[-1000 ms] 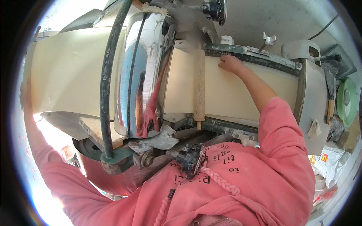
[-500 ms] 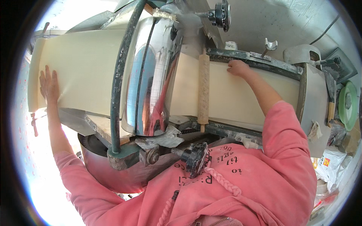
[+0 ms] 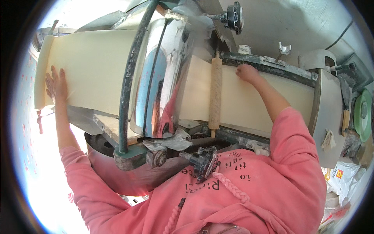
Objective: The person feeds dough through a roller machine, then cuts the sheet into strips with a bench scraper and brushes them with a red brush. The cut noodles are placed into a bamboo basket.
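Observation:
A wide, pale dough sheet point(image 3: 91, 72) runs through a machine with a shiny metal roller point(image 3: 161, 78). At the far left the sheet is wound into a roll point(image 3: 42, 74). My left hand point(image 3: 57, 85) lies on the sheet beside that roll, fingers spread. My right hand point(image 3: 247, 73) is at the far edge of the dough right of the roller, by the dark side rail point(image 3: 269, 63). Its fingers are curled, and whatever they may grip is hidden. Between the roller and this hand, a wooden rolling pin point(image 3: 215, 93) lies across the sheet.
A dark curved bar point(image 3: 130, 74) stands in front of the roller. Black knobs point(image 3: 205, 162) stick out on the near and far sides. A metal drum point(image 3: 117, 167) sits below. At the right are a scraper with a wooden handle point(image 3: 345, 119) and a green basin point(image 3: 363, 117).
The whole view has shifted slightly, moving the machine a little to the right in the picture. My right hand's fingers are curled in more tightly. My left hand stays on the dough near the roll.

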Tool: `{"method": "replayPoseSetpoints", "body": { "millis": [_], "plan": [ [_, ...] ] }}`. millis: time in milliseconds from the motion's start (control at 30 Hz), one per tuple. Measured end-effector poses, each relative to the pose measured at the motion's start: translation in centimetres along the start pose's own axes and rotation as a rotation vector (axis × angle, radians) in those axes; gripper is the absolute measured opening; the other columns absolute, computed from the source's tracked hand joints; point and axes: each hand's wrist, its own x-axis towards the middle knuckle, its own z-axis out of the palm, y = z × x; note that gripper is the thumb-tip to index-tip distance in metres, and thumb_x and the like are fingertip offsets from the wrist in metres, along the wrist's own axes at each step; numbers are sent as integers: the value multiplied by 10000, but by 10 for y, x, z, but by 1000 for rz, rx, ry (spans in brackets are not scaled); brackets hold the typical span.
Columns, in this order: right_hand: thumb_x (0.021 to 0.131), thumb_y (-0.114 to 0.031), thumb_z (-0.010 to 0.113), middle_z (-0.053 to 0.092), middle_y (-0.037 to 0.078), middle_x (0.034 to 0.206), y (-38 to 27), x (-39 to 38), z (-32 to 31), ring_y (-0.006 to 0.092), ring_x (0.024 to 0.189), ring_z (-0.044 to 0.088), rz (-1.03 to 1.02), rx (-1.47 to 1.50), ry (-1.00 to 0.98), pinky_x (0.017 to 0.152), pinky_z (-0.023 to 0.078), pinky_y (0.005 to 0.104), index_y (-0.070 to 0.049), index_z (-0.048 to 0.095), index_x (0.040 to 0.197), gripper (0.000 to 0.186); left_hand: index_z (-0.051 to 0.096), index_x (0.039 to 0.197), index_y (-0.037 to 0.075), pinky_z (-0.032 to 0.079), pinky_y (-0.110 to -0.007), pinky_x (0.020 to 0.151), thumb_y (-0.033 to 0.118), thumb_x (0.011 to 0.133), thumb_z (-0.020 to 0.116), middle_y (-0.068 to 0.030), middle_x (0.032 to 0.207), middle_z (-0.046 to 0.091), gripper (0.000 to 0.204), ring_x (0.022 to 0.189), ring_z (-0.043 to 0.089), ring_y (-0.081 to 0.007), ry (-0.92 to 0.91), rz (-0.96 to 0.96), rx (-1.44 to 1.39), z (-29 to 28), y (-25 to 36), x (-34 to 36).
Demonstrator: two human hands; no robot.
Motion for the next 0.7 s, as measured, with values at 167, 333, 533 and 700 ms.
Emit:
{"method": "replayPoseSetpoints", "body": {
  "millis": [167, 333, 533, 700],
  "plan": [
    [799, -306, 566, 638, 116, 1017, 22, -10, -9, 314, 977, 593, 73, -13, -2, 808, 477, 439, -120, 649, 973, 268, 161, 1440, 248, 143, -532, 1061, 623, 871, 278, -141, 1480, 167, 692, 1365, 155, -308, -314, 19, 82, 3, 5, 1],
    [801, -340, 576, 638, 105, 1026, 27, -8, -14, 310, 981, 591, 92, 3, -26, 805, 477, 436, -122, 650, 970, 286, 217, 1427, 214, 217, -530, 1034, 622, 871, 267, -136, 1463, 226, 691, 1332, 239, -327, -539, 125, 155, -2, 13, 0],
    [813, -360, 563, 640, 97, 1010, 5, -2, -5, 301, 979, 591, 49, 38, -15, 808, 470, 447, -129, 640, 993, 303, 374, 1355, 192, 293, -450, 1012, 590, 889, 295, -96, 1416, 333, 618, 1270, 350, -289, -199, 35, 25, -26, 9, 4],
    [815, -355, 558, 632, 103, 1031, -10, -2, -2, 305, 999, 580, 49, 50, 7, 819, 457, 474, -134, 620, 1026, 312, 312, 1390, 241, 245, -440, 1043, 583, 892, 310, -97, 1435, 295, 604, 1312, 284, -274, 255, 103, 66, -21, 5, -1]
  ]
}}
